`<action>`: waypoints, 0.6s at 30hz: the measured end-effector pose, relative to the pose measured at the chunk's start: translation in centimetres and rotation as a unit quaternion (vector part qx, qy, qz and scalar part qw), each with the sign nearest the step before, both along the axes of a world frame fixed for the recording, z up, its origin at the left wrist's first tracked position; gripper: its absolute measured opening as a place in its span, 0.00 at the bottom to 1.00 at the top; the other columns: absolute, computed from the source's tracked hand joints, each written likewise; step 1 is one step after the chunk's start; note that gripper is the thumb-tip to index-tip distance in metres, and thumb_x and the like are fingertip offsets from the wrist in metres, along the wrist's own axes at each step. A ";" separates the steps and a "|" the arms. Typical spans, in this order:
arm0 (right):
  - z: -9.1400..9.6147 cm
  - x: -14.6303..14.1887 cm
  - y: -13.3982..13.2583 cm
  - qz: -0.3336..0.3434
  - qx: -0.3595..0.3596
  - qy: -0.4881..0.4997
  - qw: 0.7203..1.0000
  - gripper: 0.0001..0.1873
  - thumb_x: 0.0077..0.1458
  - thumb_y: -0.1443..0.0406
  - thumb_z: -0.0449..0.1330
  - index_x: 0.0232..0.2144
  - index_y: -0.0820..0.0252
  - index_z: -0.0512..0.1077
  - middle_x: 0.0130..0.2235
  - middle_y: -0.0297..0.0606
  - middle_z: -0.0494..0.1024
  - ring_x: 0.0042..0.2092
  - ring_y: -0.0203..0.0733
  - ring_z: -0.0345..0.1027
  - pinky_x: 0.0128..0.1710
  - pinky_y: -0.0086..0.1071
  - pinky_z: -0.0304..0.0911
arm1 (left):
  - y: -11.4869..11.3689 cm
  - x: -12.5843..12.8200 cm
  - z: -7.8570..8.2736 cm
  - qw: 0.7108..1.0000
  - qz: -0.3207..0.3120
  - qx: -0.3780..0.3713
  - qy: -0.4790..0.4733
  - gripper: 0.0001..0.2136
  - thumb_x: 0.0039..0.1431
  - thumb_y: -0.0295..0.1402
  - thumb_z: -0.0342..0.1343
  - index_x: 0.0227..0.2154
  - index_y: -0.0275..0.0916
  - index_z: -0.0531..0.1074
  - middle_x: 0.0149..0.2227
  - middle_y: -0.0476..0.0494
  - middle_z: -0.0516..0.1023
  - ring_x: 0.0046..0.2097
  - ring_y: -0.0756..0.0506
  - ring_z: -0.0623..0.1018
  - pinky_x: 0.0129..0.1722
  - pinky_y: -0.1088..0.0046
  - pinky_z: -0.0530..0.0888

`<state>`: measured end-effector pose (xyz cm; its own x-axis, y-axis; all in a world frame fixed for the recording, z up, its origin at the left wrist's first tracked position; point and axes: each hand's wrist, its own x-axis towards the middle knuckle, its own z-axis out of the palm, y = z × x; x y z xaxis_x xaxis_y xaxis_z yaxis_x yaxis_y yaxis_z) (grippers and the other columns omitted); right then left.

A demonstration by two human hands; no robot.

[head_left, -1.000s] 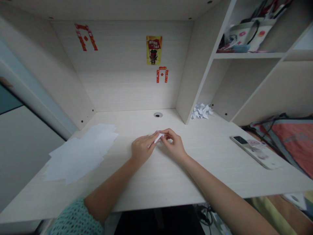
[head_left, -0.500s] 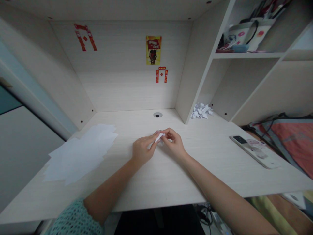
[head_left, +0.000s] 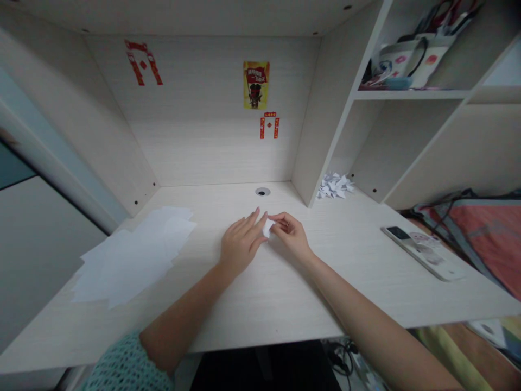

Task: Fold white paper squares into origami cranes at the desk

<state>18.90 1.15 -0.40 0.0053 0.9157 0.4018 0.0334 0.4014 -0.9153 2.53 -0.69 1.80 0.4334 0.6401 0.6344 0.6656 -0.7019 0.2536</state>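
A small folded piece of white paper (head_left: 267,227) lies between my two hands at the middle of the pale wooden desk (head_left: 285,293). My right hand (head_left: 292,236) pinches its right side with thumb and forefinger. My left hand (head_left: 241,244) rests with fingers stretched out flat, its fingertips pressing on the paper's left part. Most of the paper is hidden under the fingers.
A loose stack of white sheets (head_left: 130,255) lies at the desk's left. A heap of small folded paper figures (head_left: 335,185) sits in the lower shelf compartment. A phone (head_left: 423,251) lies at the right. A cable hole (head_left: 262,191) is at the back. Shelves stand at the right.
My left hand has opened from a pinch to flat stretched fingers over the paper. The right hand keeps its pinch and has hardly moved.
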 end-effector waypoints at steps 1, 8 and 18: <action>0.1 0.0 0.0 0.006 0.000 0.003 1.000 0.09 0.47 0.63 0.57 0.33 0.59 0.69 0.29 0.36 0.73 0.29 0.36 0.66 0.28 0.28 0.62 | 0.1 0.0 0.0 1.000 0.014 -0.018 -0.021 0.25 0.55 0.39 0.52 0.56 0.44 0.58 0.58 0.41 0.61 0.58 0.42 0.64 0.56 0.61 0.61; 0.6 0.0 -0.4 0.055 0.012 -0.020 0.998 0.13 0.48 0.63 0.56 0.39 0.57 0.70 0.40 0.39 0.73 0.33 0.37 0.68 0.31 0.30 0.65 | 0.7 0.4 -1.3 0.941 -0.032 -0.230 -0.245 0.18 0.55 0.35 0.53 0.50 0.43 0.66 0.46 0.44 0.75 0.46 0.47 0.75 0.47 0.69 0.69; 0.4 0.0 -0.4 0.049 0.041 -0.025 0.998 0.10 0.47 0.66 0.59 0.34 0.54 0.75 0.41 0.40 0.69 0.42 0.40 0.67 0.33 0.30 0.65 | 1.3 0.6 -1.2 0.781 -0.096 -0.448 -0.424 0.22 0.47 0.31 0.58 0.48 0.34 0.67 0.27 0.47 0.77 0.31 0.49 0.75 0.35 0.74 0.70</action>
<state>18.87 0.76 0.00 -0.1047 0.8753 0.4721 0.0352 0.4777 -0.8778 3.11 0.58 0.60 0.2425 0.9668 0.0804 -0.1048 -0.0563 0.9929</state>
